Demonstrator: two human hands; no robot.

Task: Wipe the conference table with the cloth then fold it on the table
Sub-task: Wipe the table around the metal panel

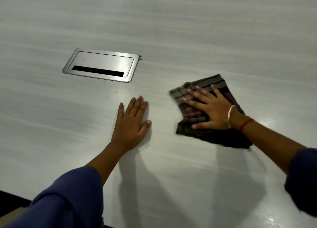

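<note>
A dark checked cloth (pixel 204 84), bunched into a rough square, lies on the pale grey conference table (pixel 188 30) right of centre. My right hand (pixel 208 107) presses flat on top of it with fingers spread, palm down; a bangle and a red thread sit on the wrist. My left hand (pixel 132 123) rests flat on the bare tabletop a little left of the cloth, fingers together, holding nothing. The cloth's near part is hidden under my right wrist.
A brushed-metal cable hatch (pixel 101 64) with a black slot is set flush in the table, far left of the hands. A few water drops lie near its front edge. The table's near edge (pixel 15 196) runs along the bottom left.
</note>
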